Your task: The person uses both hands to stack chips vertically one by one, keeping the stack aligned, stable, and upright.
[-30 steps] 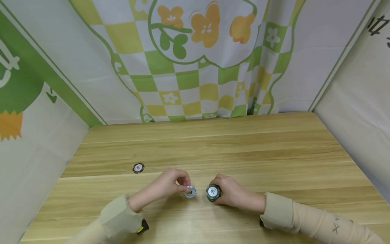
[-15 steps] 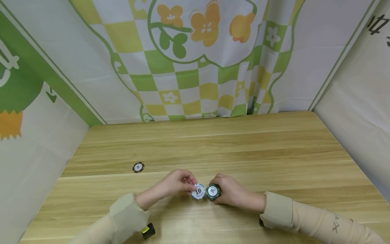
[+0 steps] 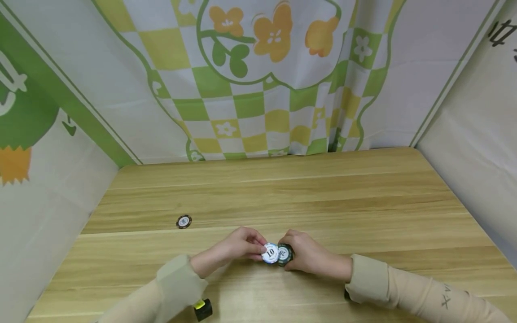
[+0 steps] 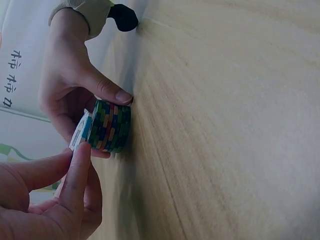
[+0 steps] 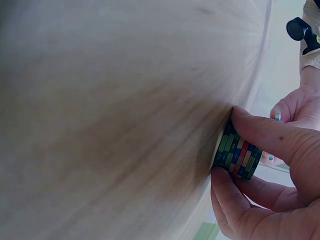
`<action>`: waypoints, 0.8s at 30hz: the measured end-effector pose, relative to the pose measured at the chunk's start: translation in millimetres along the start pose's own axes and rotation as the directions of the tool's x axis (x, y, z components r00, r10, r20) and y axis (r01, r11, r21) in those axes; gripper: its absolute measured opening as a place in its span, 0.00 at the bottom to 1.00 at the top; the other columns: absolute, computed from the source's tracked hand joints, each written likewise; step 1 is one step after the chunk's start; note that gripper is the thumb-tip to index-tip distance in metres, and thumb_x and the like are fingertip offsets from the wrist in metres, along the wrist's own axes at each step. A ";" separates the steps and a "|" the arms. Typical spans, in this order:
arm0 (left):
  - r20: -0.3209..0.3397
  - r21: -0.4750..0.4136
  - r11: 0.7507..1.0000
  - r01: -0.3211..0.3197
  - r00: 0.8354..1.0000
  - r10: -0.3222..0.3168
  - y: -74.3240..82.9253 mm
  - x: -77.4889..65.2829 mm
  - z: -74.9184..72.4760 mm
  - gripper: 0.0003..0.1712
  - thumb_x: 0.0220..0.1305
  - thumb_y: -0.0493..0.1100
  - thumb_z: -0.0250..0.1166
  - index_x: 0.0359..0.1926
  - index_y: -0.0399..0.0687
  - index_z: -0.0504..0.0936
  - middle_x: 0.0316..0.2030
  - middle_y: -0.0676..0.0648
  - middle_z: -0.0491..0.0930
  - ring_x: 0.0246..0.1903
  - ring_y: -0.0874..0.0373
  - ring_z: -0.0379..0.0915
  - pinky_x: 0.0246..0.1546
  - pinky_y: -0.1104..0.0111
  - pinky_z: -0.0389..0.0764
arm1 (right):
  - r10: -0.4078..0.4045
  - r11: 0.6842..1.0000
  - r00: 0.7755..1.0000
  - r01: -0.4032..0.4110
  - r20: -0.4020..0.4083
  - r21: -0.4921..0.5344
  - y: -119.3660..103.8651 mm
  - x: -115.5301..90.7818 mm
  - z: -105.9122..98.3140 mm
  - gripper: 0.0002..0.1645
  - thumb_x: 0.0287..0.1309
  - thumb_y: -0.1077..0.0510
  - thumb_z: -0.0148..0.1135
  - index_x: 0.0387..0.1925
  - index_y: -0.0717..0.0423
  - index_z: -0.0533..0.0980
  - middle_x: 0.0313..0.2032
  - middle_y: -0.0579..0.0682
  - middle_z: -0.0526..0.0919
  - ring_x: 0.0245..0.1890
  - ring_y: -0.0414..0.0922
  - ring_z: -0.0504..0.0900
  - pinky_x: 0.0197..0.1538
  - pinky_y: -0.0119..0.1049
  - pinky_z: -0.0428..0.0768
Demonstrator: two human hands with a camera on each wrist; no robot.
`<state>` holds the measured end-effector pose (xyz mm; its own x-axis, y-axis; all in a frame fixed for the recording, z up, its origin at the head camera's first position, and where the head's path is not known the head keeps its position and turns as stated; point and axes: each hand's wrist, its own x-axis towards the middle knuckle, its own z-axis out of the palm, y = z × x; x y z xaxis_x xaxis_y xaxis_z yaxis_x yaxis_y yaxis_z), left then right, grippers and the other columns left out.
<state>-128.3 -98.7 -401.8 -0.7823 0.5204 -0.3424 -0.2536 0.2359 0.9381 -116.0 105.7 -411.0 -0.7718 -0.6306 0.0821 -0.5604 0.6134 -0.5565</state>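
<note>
My left hand (image 3: 242, 244) pinches a white and blue poker chip (image 3: 270, 253) marked 10 between thumb and fingers. That chip overlaps the near left part of a stack of poker chips (image 3: 286, 255), whose dark green top chip reads 20. Around the stack curls my right hand (image 3: 306, 252), thumb on one side and fingers on the other. From the right wrist view the stack (image 5: 237, 153) shows green, blue, red and tan edges and stands on the table. In the left wrist view the white chip (image 4: 80, 131) is slightly tilted at the stack's top face.
A single dark poker chip (image 3: 183, 221) with a white centre lies flat on the wooden table (image 3: 323, 193), left of my left hand. Behind the table hangs a checked, flowered curtain (image 3: 250, 107). Pale cloth walls stand at both sides.
My left hand has moved right with the white chip, turning its face up, until it overlaps the stack's top. The right hand has stayed around the stack.
</note>
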 end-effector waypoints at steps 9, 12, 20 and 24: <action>-0.016 -0.053 0.998 0.033 0.999 -0.034 -3.9 5.1 6.5 0.12 0.55 0.24 0.57 0.39 0.16 0.70 0.27 0.45 0.75 0.25 0.62 0.75 0.33 0.69 0.80 | -0.001 1.000 1.000 0.001 0.003 0.008 0.9 -0.3 0.0 0.26 0.26 0.63 0.76 0.35 0.62 0.78 0.32 0.48 0.77 0.34 0.42 0.75 0.40 0.33 0.75; -0.025 -0.052 0.998 0.042 0.999 -0.043 -5.1 7.2 8.8 0.12 0.55 0.25 0.58 0.39 0.17 0.71 0.27 0.45 0.76 0.25 0.62 0.75 0.33 0.70 0.80 | 0.000 1.000 1.000 0.000 0.005 0.017 1.3 -0.4 0.1 0.26 0.26 0.64 0.76 0.35 0.62 0.78 0.32 0.47 0.76 0.34 0.42 0.75 0.40 0.33 0.75; -0.064 -0.046 0.998 0.042 0.997 -0.045 -7.0 12.4 15.0 0.11 0.54 0.26 0.60 0.37 0.19 0.73 0.24 0.46 0.76 0.21 0.63 0.75 0.30 0.70 0.80 | -0.010 1.000 1.000 0.010 -0.001 0.027 2.0 -0.6 0.5 0.25 0.26 0.65 0.75 0.35 0.62 0.78 0.32 0.46 0.76 0.34 0.41 0.75 0.40 0.32 0.75; -0.077 -0.038 0.999 0.033 0.996 -0.036 -6.4 14.2 18.0 0.10 0.54 0.26 0.61 0.36 0.20 0.74 0.23 0.46 0.77 0.21 0.63 0.75 0.29 0.71 0.80 | -0.014 1.000 1.000 0.014 -0.004 0.027 2.0 -0.7 0.6 0.25 0.25 0.65 0.75 0.35 0.62 0.78 0.31 0.46 0.76 0.33 0.41 0.75 0.39 0.31 0.75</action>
<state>-127.5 -78.1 -413.6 -0.8142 0.4469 -0.3706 -0.3006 0.2216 0.9276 -116.4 107.0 -412.7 -0.7652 -0.6370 0.0935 -0.5627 0.5912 -0.5778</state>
